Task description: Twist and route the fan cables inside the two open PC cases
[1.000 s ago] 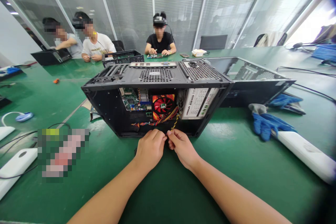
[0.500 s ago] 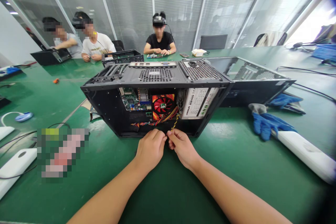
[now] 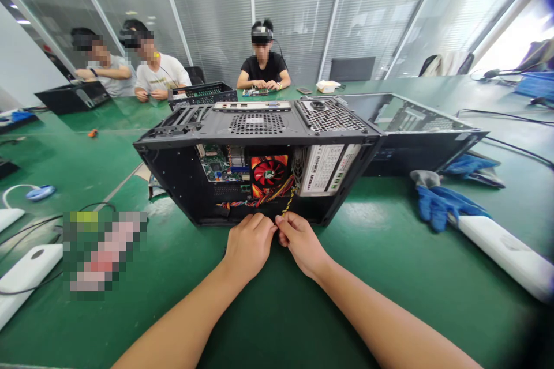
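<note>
A black computer case (image 3: 255, 132) lies open toward me on the green table. Inside it show a red fan (image 3: 269, 175), a green circuit board (image 3: 215, 164), a power supply (image 3: 328, 170) and bundled coloured wires (image 3: 259, 202). A twisted yellow-and-black cable (image 3: 289, 202) runs from the case to my fingertips. My right hand (image 3: 300, 242) pinches its end. Beside it my left hand (image 3: 251, 242) is closed at the case's front edge, fingertips meeting the right ones; what it grips is hidden.
A second case (image 3: 415, 150) stands at the right, near blue gloves (image 3: 441, 204) and a white power strip (image 3: 504, 251). At left lie another white strip (image 3: 28, 277), black cables and a blurred-out object. Three people sit across the table (image 3: 151, 259).
My hands hold almost the same pose at the cable. At the far left, a person's arm and the black case in front of it have shifted left.
</note>
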Tool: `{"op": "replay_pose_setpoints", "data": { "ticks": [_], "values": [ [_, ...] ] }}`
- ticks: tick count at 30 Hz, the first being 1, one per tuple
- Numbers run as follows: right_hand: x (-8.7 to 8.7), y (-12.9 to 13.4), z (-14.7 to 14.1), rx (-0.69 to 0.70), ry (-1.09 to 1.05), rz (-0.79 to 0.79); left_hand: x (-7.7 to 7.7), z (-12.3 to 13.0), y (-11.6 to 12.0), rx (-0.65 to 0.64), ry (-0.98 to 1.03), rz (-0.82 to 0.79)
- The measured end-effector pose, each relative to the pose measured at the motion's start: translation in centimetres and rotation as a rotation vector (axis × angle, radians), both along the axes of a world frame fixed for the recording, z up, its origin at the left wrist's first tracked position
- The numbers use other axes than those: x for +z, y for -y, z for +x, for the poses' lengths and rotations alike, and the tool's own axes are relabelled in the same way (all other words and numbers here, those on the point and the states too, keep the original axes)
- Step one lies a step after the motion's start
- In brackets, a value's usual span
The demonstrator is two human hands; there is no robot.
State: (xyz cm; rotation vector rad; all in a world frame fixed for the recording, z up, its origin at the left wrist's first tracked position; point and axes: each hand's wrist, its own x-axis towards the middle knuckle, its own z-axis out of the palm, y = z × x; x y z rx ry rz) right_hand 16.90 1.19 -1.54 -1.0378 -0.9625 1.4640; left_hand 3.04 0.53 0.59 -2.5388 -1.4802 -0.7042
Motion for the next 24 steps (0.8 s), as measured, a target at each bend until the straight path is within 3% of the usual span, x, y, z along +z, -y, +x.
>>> {"op": "replay_pose_setpoints", "data": {
  "ticks": [7,24],
  "values": [
    [-0.15,-0.07,0.01,-0.003,-0.005,0.002,0.03,0.09,-0.12,0.002,0.069,-0.073],
    [-0.28,-0.24,-0.01,-0.025,-0.039,-0.008,-0.27,-0.13,-0.08,-0.065,0.091,0.038]
  ]
}}
